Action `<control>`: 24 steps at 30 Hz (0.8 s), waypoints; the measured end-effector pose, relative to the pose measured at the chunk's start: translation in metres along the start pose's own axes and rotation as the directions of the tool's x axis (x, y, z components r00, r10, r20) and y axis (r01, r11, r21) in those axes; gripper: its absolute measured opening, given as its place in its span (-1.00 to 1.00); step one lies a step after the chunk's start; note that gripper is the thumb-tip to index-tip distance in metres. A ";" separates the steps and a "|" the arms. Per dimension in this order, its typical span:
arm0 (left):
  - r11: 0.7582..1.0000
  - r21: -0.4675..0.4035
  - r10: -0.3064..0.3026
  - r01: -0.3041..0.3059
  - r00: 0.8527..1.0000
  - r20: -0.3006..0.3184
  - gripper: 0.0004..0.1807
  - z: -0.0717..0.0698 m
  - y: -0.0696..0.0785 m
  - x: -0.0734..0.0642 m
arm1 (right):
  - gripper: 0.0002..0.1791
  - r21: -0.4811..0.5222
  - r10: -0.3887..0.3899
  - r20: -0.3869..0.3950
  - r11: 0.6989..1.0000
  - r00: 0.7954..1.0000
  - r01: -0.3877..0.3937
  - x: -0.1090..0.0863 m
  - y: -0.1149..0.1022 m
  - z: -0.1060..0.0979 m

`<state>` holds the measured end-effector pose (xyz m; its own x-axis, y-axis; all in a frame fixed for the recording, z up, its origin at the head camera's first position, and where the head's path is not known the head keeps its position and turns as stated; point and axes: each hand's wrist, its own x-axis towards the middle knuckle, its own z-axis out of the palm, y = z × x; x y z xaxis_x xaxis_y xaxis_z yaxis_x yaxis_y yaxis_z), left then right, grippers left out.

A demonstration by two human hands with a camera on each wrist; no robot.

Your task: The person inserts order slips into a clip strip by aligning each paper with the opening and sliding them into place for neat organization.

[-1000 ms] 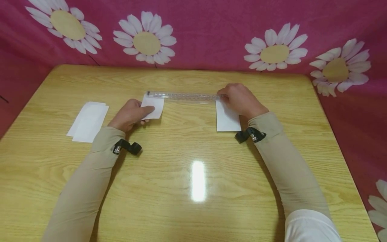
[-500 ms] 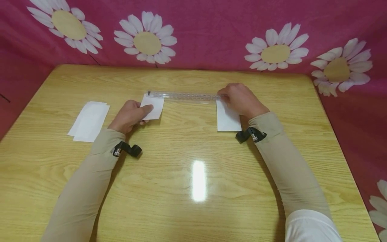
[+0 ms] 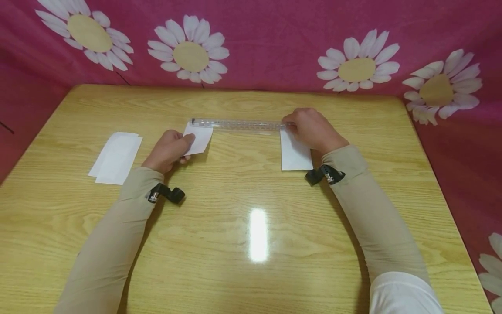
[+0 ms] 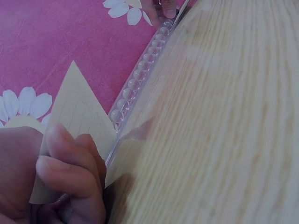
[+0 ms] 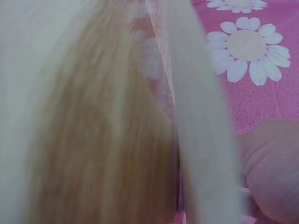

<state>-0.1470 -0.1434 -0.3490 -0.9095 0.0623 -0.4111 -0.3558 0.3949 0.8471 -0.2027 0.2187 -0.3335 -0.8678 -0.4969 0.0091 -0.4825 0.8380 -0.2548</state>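
In the head view my left hand [image 3: 168, 148] pinches a small white paper card [image 3: 201, 138] between thumb and fingers. The card's top edge meets the left end of a long clear plastic strip [image 3: 239, 125], which has a row of round bumps in the left wrist view. At the strip's other end, the curled fingers of my right hand [image 3: 313, 128] grip it. A second white card [image 3: 294, 155] extends toward me from there, partly covered by the right hand. It appears blurred and close up in the right wrist view.
A few overlapping white cards [image 3: 115, 159] lie on the wooden table [image 3: 219, 244], left of the left hand. Behind the table hangs a pink cloth [image 3: 266, 48] with large daisies. Both wrists wear black camera mounts.
My left thumb has slid slightly left, back across its card, and the card's lower right corner has tilted a little. The right hand and the plastic strip stay in place.
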 end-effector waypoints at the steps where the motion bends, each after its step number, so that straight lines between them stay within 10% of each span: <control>1: 1.000 0.000 0.001 -0.001 1.000 0.001 -0.64 0.000 0.000 0.000 | -0.68 -0.001 0.003 0.001 1.000 1.000 -0.003 0.000 0.000 0.000; 24: 0.998 0.051 -0.021 0.022 0.999 -0.026 -0.54 0.008 0.002 0.002 | -0.66 0.014 0.025 0.024 1.000 0.999 -0.026 0.000 -0.001 -0.001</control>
<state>-0.1477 -0.1348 -0.3510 -0.9071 0.0302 -0.4198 -0.3646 0.4419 0.8196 -0.2024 0.2183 -0.3326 -0.8767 -0.4807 -0.0207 -0.4582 0.8473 -0.2685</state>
